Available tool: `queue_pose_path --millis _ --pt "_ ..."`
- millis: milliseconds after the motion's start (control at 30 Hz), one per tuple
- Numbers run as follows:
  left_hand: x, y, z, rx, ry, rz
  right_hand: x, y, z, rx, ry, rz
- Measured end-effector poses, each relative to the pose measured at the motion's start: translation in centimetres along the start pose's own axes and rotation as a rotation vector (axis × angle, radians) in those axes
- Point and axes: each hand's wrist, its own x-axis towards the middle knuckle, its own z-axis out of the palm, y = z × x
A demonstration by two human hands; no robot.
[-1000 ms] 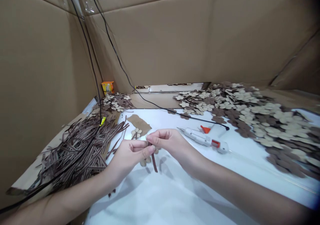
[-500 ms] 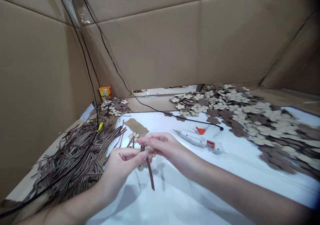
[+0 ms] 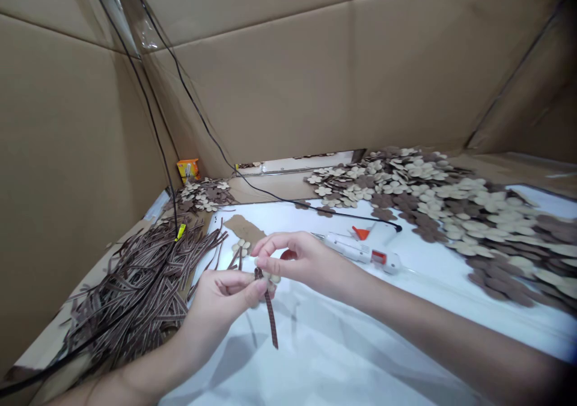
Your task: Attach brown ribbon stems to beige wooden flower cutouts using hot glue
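My left hand (image 3: 229, 298) is closed, its thumb pinching a dark brown stitched ribbon (image 3: 272, 322) against a cream felt flower (image 3: 273, 279). The ribbon's loose end hangs down over the white table. Above it, my right hand (image 3: 288, 255) has its thumb and fingertips together at the top of the ribbon and the flower's edge. What lies between those fingertips is mostly hidden. Just behind the hands rest another cream flower (image 3: 241, 248) with a ribbon and a torn piece of brown cardboard (image 3: 244, 228).
A white glue gun (image 3: 356, 248) with an orange trigger lies right of my hands. Ribbons are heaped (image 3: 144, 286) at the left, cream and brown flowers piled (image 3: 451, 207) at the right. A black cable (image 3: 211, 132) crosses the back, before cardboard walls (image 3: 279, 81). An orange box (image 3: 188, 169) stands back left.
My right hand has shifted slightly, its fingers more curled and its thumb lower against the ribbon's top. My left hand keeps its pinch. The view has tilted a little.
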Motion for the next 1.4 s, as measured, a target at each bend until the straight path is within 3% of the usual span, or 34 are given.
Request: queue_pose_path --millis 167,267,467,733,933,1400 --pt "0.0 -0.1 0.0 0.015 -0.009 0.003 -0.3 -0.7 -0.4 -0.144 -0.002 -0.042" --pt "0.0 -0.1 -0.1 0.019 -0.013 0.002 -0.2 -0.7 -0.6 -0.099 -0.039 -0.072" --pt "0.3 -0.5 -0.2 0.004 -0.011 0.011 0.1 0.1 0.0 0.101 -0.003 0.049" --pt "0.9 -1.0 -0.3 -0.033 -0.001 0.005 0.1 0.4 0.1 0.092 0.073 0.076" --pt "1.2 -1.5 -0.4 -0.21 0.053 0.062 0.2 0.8 0.3 0.056 0.113 0.048" --pt "1.1 -1.3 0.5 -0.183 0.121 0.05 0.1 1.5 1.0 0.001 0.176 -0.057"
